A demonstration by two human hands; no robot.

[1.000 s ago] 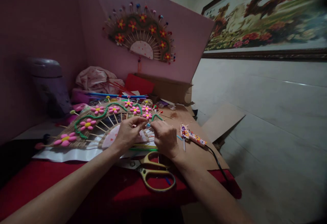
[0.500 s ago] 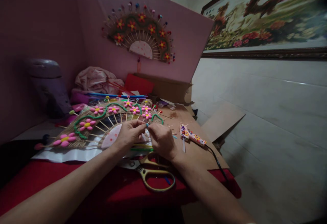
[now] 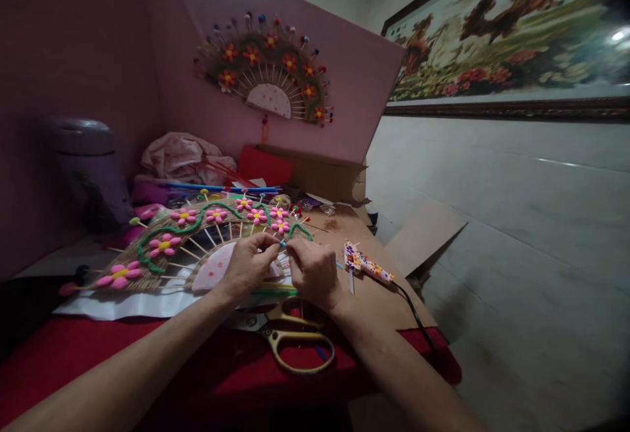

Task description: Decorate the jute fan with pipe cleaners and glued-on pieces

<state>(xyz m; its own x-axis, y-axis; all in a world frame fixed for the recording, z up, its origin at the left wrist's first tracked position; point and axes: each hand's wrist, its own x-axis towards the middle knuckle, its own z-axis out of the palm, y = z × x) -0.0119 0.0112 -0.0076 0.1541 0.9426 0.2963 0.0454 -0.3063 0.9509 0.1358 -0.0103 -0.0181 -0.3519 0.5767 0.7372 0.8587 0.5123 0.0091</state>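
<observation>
Between my fingertips is a small blue piece (image 3: 282, 244), too small to name exactly. My left hand (image 3: 250, 261) pinches it from the left, and my right hand (image 3: 315, 271) is closed at its right side. Behind and left of my hands lies a fan-shaped craft (image 3: 170, 225) of sticks and wound twine, with pink flowers, a wavy green trim and a pale dotted half-round at its base, which my left hand partly hides. Gold-handled scissors (image 3: 301, 337) rest just below my wrists.
A flower-patterned glue gun (image 3: 367, 262) with a black cord lies on cardboard (image 3: 394, 310) at the right. A purple flask (image 3: 91, 172) stands at the left. A similar fan (image 3: 266, 67) hangs on the pink panel behind. Red cloth (image 3: 147, 353) covers the table's front.
The whole view has shifted slightly. Both hands stay pinched together round the small blue piece, with little change in their fingers.
</observation>
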